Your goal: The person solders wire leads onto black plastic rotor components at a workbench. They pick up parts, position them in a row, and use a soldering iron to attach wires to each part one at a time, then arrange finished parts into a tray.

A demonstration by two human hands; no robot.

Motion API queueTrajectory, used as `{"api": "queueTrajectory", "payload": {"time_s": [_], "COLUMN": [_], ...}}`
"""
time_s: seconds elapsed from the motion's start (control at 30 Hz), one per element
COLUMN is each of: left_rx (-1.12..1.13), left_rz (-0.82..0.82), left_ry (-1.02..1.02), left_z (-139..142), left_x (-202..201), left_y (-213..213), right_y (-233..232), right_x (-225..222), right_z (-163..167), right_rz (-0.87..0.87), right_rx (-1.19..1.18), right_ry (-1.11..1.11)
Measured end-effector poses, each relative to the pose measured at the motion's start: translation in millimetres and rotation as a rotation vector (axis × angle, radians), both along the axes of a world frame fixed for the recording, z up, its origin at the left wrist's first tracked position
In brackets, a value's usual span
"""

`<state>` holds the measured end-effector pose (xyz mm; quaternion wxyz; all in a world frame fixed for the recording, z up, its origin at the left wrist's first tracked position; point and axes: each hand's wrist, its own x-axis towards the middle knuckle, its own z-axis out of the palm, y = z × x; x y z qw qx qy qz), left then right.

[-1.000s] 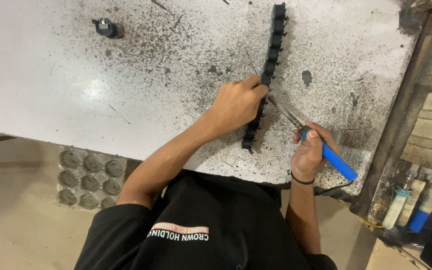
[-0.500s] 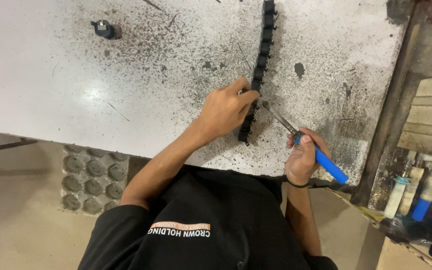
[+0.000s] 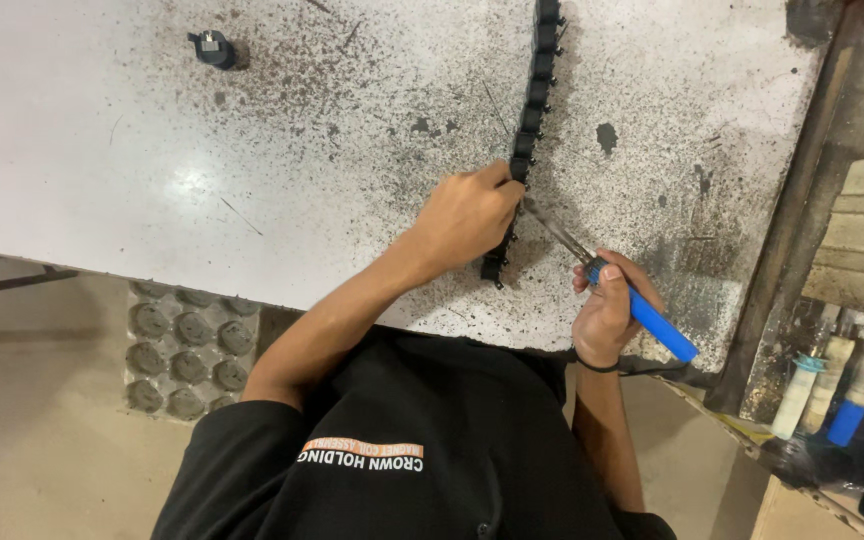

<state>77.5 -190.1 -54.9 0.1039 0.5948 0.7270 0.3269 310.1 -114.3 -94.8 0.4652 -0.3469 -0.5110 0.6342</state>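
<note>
A long black strip of linked parts [image 3: 532, 110] is laid along a white worktable [image 3: 152, 150] speckled with black marks. The strip is pinched by the left hand [image 3: 467, 215]. A blue-handled tool [image 3: 642, 315] is gripped by the right hand [image 3: 607, 310], its tip seemingly touching the strip. A small black part [image 3: 214, 48] lies well apart.

**Count of items on and around the bench**

I count one long black strip of linked plastic segments [image 3: 530, 135], one blue-handled metal-tipped soldering tool [image 3: 642, 315] and one small black plug-shaped part [image 3: 214, 48]. I see one grey moulded tray with round cups [image 3: 184, 348]. Two hands: left [image 3: 467, 220], right [image 3: 607, 312]. Upright sticks at right: uncertain count.
</note>
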Motion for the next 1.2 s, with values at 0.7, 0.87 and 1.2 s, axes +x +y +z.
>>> {"api": "queueTrajectory", "payload": {"time_s": [0.7, 0.87, 1.2], "left_rx": [0.086, 0.127, 0.139], "left_rz": [-0.017, -0.004, 0.005], "left_ry": [-0.068, -0.078, -0.092], "left_z": [3.8, -0.7, -5.6], "left_x": [-0.5, -3.5, -4.5], "left_y": [-5.7, -6.4, -3.4], "right_y": [3.3, 2.6, 5.2], "right_x": [3.0, 2.5, 2.2], "right_z": [-6.8, -5.7, -7.9], "right_rz": [-0.029, -0.008, -0.002], "right_rx": [0.052, 0.069, 0.08], "right_ry": [0.038, 0.019, 0.05]}}
